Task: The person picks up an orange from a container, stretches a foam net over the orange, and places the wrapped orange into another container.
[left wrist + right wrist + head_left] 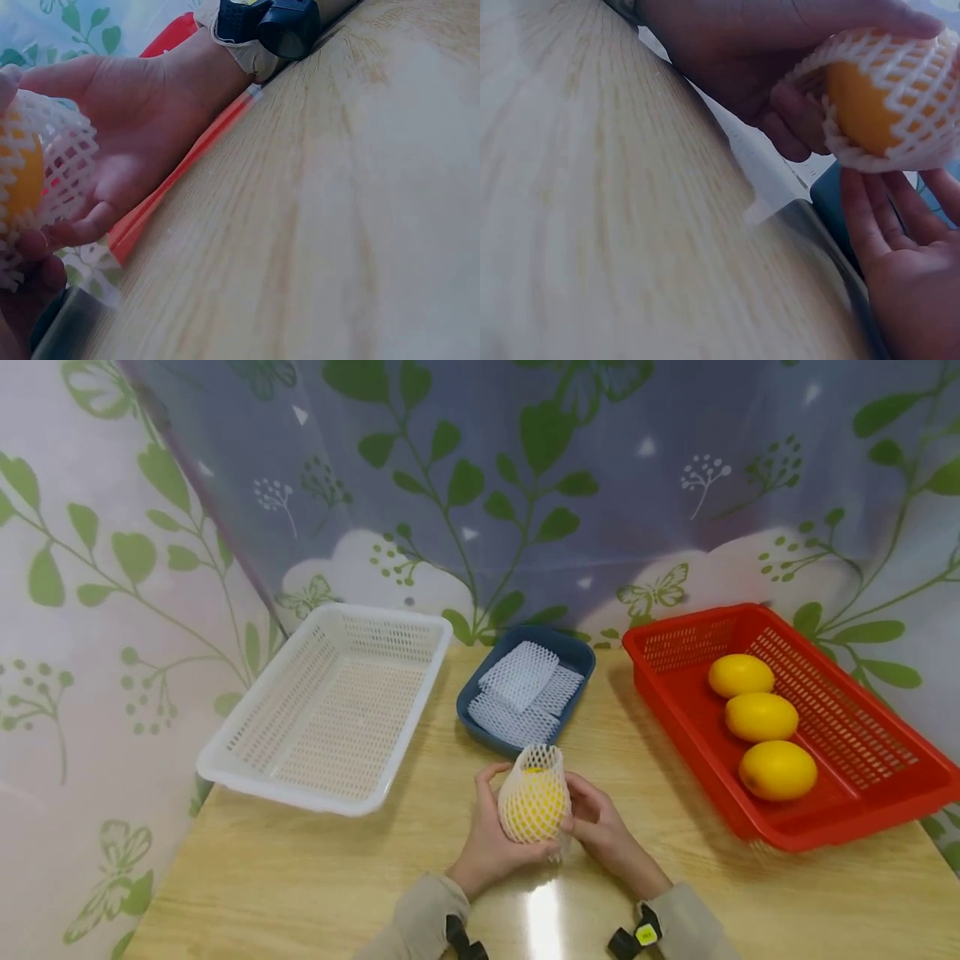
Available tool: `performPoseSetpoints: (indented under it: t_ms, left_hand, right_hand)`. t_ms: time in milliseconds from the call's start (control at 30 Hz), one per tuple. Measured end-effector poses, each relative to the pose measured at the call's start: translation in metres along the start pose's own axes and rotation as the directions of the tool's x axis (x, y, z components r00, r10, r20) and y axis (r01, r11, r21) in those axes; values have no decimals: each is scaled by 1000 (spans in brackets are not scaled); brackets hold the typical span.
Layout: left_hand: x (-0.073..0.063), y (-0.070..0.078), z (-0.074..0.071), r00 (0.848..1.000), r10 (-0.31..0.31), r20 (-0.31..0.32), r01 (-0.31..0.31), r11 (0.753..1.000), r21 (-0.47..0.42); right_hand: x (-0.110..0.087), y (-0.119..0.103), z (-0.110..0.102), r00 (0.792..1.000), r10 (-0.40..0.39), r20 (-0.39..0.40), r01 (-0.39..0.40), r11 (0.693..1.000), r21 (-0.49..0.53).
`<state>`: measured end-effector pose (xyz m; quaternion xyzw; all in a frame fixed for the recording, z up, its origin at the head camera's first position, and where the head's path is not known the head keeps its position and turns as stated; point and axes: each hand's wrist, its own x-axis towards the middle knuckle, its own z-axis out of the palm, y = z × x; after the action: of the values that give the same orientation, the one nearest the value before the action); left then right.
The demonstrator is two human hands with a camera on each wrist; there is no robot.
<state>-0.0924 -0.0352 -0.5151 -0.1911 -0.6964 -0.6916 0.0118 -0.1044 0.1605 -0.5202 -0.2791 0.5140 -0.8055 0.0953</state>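
A yellow lemon (536, 803) sits inside a white foam net sleeve (547, 757), whose loose upper end stands above the fruit. My left hand (497, 837) grips the sleeved lemon from the left and below, over the table. On the other side my right hand (609, 842) holds the edge of the sleeve between thumb and fingers. The right wrist view shows bare lemon skin (859, 109) at the sleeve's opening, with fingertips right at the net. In the left wrist view, the net (71, 146) stands out loosely beside the right palm (135, 124).
Behind the hands, a dark blue tray (468, 714) carries several flat foam net sleeves (517, 681). A white perforated basket (300, 795) stands at the left. The red basket (697, 772) at the right holds three lemons (761, 717). Patterned cloth (480, 485) hangs behind the wooden table (300, 885).
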Motion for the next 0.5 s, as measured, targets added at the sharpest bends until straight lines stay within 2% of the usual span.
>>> performPoseSetpoints:
  t_ms: [133, 333, 500]
  left_hand:
    - [1, -1, 0, 1000, 1, 14, -1, 1000, -14]
    - [0, -1, -1, 1000, -19, 17, 20, 998, -54]
    - [1, -1, -2, 998, -21, 56, 24, 997, -67]
  right_hand:
    - [-1, -2, 0, 999, 26, -20, -26, 999, 29]
    - [-1, -5, 0, 995, 104, 1, -104, 990, 90]
    - [0, -6, 0, 994, 111, 14, -112, 987, 112]
